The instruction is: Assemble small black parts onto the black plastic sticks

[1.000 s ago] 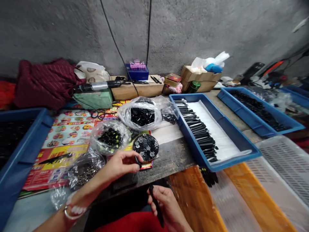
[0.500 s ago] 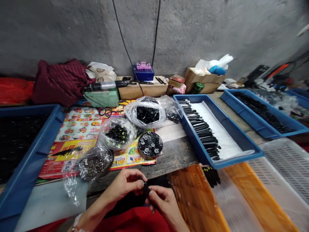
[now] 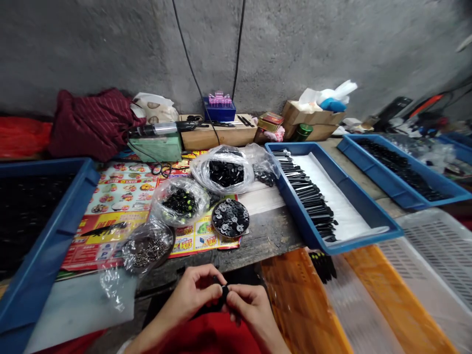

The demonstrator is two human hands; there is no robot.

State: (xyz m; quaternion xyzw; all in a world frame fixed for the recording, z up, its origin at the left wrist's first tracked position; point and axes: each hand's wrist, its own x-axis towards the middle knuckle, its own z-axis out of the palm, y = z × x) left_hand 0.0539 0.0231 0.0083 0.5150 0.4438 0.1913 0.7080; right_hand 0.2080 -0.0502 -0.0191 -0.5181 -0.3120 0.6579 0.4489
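The left hand point(image 3: 195, 291) and right hand point(image 3: 250, 309) are together, a small black piece point(image 3: 223, 294) pinched between the fingertips above the lap; a close, steady pinch is best kept on so small a piece. Just ahead, a round tub point(image 3: 230, 235) is filled with black buttons, and more are held in a clear bag point(image 3: 197, 177). Metal bits are bagged point(image 3: 149, 253) further left. To the right, black strips are ranked on white lining in a blue tray point(image 3: 298, 221).
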